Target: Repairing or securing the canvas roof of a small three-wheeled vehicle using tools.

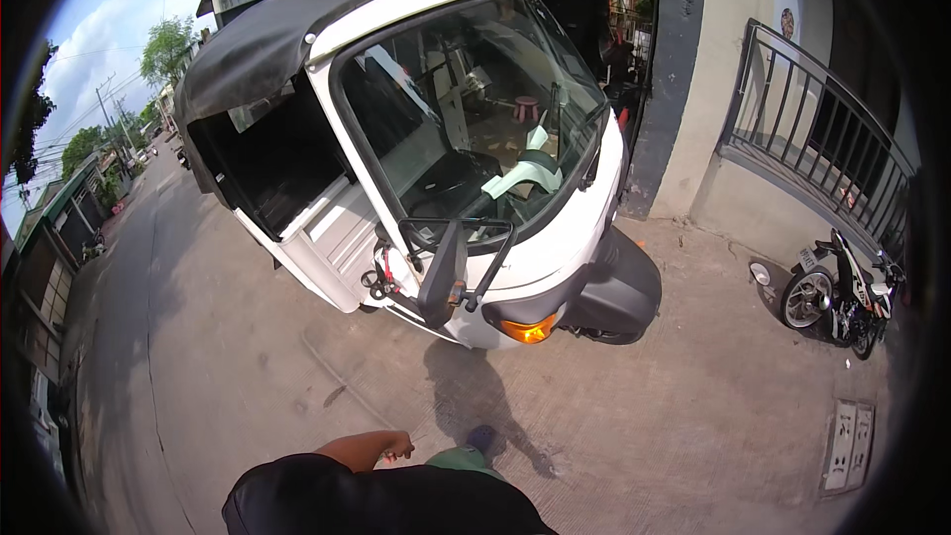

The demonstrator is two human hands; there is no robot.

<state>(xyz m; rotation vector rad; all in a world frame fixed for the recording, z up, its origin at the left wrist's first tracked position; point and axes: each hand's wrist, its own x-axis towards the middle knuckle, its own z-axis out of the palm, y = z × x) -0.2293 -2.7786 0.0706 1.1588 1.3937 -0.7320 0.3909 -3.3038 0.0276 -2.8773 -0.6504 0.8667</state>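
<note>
Low in the view, my left hand (399, 447) hangs in front of my body with its fingers curled. A small red bit shows at the fingers, but what they hold is too small to make out. My right hand is out of the picture. Ahead stands a white three-wheeled vehicle (565, 256) with a black canopy (263, 25) and a large windshield (475, 109). Its black side mirror (443, 277) and orange turn signal (527, 329) face me. Red and black parts (381, 277) show by the open side, beyond my hand's reach.
A parked motorcycle (837, 292) leans near a wall with a metal railing (822, 89) at the right. A drain cover (848, 446) lies in the concrete pavement (634, 426). On the left the street (129, 267) runs back past buildings. My shadow (471, 386) falls ahead.
</note>
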